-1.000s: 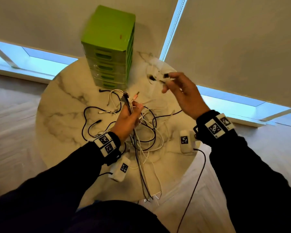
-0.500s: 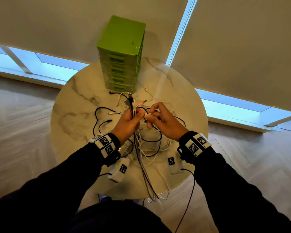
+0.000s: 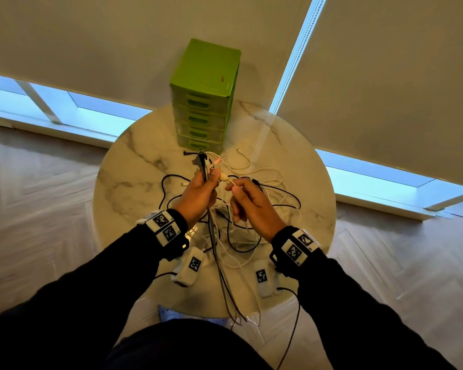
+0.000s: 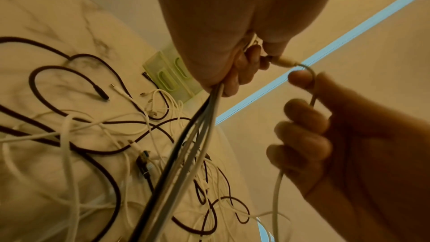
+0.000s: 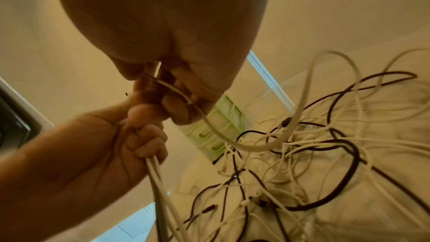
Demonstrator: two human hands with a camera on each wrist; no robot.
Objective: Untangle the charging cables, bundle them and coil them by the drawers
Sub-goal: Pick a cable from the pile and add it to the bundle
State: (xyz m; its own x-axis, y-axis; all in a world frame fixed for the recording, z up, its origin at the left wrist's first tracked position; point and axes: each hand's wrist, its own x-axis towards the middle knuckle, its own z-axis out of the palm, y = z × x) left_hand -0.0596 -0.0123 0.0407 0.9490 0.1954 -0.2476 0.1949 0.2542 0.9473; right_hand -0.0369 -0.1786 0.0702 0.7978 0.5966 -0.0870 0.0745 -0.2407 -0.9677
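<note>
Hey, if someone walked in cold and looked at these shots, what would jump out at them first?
Probably the tangle of black and white cables sprawled over the round marble table. Above it, the left hand grips a bunch of cable ends upright, while the right hand pinches a white cable right beside it. The bright green drawers at the table's far edge stand out too.
</note>
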